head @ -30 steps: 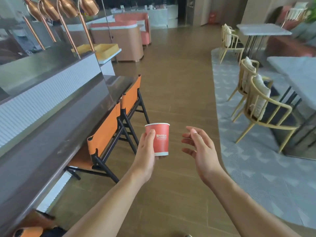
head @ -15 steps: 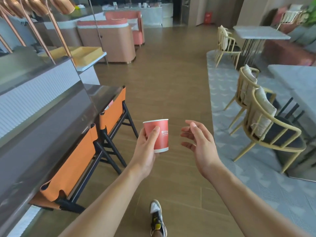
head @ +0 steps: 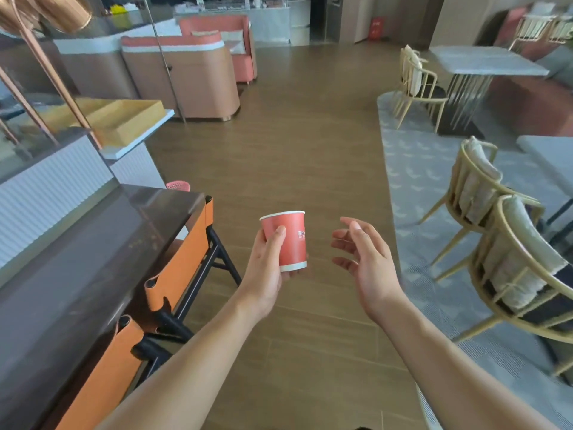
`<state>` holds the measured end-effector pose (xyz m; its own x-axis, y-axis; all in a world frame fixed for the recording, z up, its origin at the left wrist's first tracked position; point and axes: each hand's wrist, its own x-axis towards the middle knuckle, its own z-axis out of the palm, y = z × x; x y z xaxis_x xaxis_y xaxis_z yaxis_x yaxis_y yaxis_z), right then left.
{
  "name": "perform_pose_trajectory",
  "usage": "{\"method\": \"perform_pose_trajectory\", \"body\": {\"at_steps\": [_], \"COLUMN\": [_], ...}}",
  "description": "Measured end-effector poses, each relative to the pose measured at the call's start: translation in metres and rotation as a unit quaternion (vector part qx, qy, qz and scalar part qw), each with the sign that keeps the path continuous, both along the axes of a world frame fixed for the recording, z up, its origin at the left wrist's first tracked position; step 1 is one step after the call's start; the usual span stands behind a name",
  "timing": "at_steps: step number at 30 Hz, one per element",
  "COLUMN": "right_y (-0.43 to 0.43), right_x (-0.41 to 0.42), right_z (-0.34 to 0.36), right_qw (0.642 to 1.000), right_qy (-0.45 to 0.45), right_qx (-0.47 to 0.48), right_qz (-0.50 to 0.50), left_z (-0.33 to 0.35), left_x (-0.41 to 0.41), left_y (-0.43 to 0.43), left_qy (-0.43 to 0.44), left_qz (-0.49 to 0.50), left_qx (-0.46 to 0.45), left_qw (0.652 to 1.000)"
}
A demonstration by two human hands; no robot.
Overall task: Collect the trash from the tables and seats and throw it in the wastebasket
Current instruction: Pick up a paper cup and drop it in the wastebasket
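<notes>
Paper cup (head: 291, 235) stands upright in my left hand (head: 263, 274), fingers wrapped round it; my right hand (head: 366, 262) at three o'clock is spread, holding nothing. A slack hold could let it tip or slip free.

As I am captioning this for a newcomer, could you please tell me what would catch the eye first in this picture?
The red paper cup stands out first, held in the left hand at mid-frame, the right hand open and empty beside it. Next come the orange-backed stools along the dark counter on the left and the gold-framed chairs on the grey rug at right.
</notes>
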<state>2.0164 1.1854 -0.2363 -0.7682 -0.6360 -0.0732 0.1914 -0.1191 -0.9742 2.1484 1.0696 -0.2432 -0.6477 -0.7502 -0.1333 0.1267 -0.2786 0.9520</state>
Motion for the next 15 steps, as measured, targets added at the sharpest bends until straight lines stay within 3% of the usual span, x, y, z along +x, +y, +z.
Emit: {"method": "perform_pose_trajectory", "body": {"at_steps": [15], "right_y": [-0.235], "right_x": [-0.28], "right_z": [-0.026], "right_qw": [0.997], "right_qy": [-0.011], "right_qx": [-0.01], "right_qz": [0.07], "left_z": [-0.031], "left_x": [-0.262], "left_y": [-0.214], "left_qy": [-0.021], "left_qz": [0.069], "left_qx": [0.007], "left_qw": [0.997]}}
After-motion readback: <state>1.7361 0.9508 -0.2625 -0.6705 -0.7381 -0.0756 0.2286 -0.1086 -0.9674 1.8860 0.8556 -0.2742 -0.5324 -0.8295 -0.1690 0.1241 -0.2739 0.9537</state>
